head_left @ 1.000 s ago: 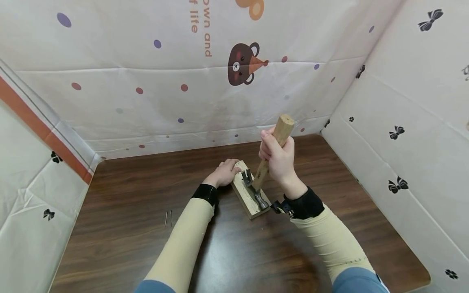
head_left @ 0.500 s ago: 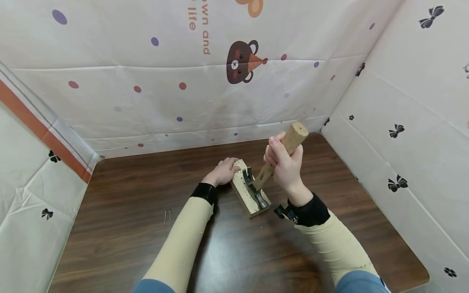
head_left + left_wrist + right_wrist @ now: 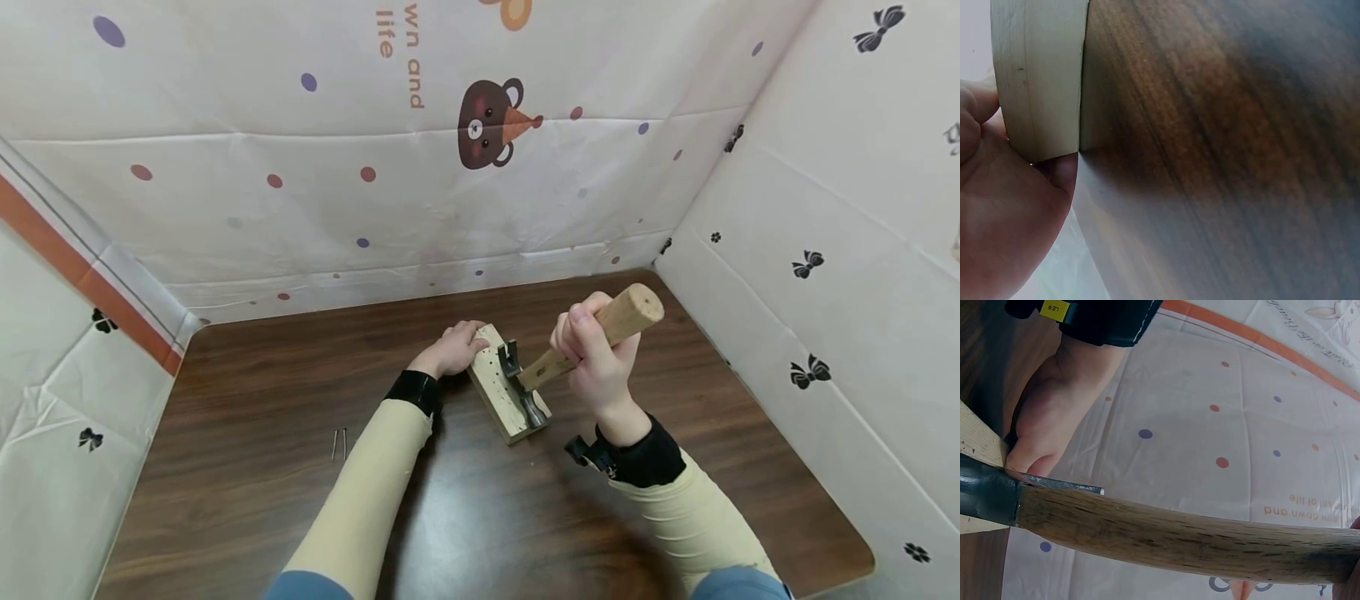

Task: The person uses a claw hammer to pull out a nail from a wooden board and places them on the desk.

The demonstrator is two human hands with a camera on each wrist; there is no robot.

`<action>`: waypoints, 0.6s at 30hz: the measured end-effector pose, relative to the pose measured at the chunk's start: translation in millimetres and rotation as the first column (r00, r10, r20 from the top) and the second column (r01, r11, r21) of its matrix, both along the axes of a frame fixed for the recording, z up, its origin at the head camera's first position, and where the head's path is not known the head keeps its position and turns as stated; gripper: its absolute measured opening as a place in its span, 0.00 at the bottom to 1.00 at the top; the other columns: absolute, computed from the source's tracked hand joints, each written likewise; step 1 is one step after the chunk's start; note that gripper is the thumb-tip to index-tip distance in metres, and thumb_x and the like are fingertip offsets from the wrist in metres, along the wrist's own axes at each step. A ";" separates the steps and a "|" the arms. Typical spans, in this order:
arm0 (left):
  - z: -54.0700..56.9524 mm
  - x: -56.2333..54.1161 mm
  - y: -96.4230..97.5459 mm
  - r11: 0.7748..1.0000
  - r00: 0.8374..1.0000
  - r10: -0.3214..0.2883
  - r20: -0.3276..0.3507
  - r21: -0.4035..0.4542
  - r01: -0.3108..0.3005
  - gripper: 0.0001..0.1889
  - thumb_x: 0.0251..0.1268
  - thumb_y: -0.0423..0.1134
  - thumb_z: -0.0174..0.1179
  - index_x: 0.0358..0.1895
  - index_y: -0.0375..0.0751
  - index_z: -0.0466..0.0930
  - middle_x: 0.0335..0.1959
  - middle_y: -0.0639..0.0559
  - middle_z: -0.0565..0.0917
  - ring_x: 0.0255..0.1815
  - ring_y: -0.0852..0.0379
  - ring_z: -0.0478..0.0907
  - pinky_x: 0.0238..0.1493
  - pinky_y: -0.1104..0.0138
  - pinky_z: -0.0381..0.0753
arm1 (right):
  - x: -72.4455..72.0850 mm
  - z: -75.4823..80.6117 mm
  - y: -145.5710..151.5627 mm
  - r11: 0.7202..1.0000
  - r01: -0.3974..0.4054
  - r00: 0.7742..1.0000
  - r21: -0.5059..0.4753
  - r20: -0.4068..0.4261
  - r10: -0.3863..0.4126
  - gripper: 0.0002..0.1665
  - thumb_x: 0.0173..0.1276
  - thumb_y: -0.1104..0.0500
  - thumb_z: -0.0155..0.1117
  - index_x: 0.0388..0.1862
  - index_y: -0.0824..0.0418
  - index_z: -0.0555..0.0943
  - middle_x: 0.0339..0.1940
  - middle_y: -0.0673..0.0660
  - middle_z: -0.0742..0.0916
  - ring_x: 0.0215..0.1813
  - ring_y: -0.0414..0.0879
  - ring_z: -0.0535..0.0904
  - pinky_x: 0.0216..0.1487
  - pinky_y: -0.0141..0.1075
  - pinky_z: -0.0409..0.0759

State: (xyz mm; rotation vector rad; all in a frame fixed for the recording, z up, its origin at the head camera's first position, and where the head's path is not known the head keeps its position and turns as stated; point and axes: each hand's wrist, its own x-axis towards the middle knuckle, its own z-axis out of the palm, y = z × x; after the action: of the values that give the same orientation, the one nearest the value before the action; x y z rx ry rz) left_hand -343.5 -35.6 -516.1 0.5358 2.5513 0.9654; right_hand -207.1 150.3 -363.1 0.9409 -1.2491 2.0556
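Note:
My right hand [image 3: 603,358] grips the wooden handle [image 3: 633,310] of a claw hammer. Its dark metal head [image 3: 531,407] lies on the top face of a pale wooden block [image 3: 495,392], and the handle leans right, its butt toward me. Small dark holes or marks dot the block. At the block's far end my left hand [image 3: 453,350] holds it, thumb over the top; the left wrist view shows that hand [image 3: 1010,200] wrapped about the end of the block [image 3: 1041,81]. Close up in the right wrist view are the hammer's handle [image 3: 1179,540] and head [image 3: 985,490]. Where the claw meets the block is hidden.
Two thin nails [image 3: 334,444] lie side by side on the dark wood-grain table [image 3: 255,383], left of my left forearm. White printed sheets [image 3: 330,208] hang as walls behind the table and along both sides.
My right hand has swung the hammer handle down to the right and toward me, with the head staying on the block. The left hand keeps its hold on the block.

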 end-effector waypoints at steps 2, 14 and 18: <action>2.5 0.2 -1.1 1.000 1.000 0.005 0.002 0.011 -0.005 0.28 0.90 0.50 0.45 0.83 0.43 0.62 0.83 0.41 0.62 0.84 0.39 0.52 0.81 0.47 0.55 | 0.5 0.1 -0.5 1.000 0.002 1.000 0.001 -0.010 -0.002 0.14 0.78 0.66 0.57 0.29 0.67 0.70 0.10 0.52 0.61 0.12 0.41 0.53 0.15 0.36 0.57; 3.3 1.3 -7.3 0.999 0.984 -0.027 -0.176 0.028 0.032 0.28 0.88 0.47 0.51 0.82 0.41 0.65 0.80 0.39 0.68 0.84 0.40 0.57 0.82 0.45 0.53 | 3.9 3.0 0.0 1.000 -0.013 1.000 0.000 0.000 0.013 0.12 0.75 0.70 0.53 0.28 0.65 0.71 0.10 0.52 0.60 0.12 0.41 0.53 0.14 0.36 0.57; 14.6 6.8 -13.2 0.999 0.943 -0.036 -0.331 0.014 0.044 0.23 0.85 0.46 0.59 0.75 0.45 0.76 0.73 0.45 0.76 0.79 0.43 0.64 0.78 0.45 0.61 | 6.9 6.5 -1.0 0.999 -0.053 0.999 -0.013 0.005 0.053 0.12 0.73 0.72 0.50 0.28 0.65 0.72 0.10 0.52 0.59 0.12 0.41 0.53 0.14 0.36 0.56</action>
State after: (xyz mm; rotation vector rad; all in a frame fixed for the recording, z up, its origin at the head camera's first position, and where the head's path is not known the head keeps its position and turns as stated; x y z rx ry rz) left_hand -336.8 -48.8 -501.5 0.8147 2.8117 0.9577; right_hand -200.2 149.3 -356.6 0.9727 -1.2244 2.1060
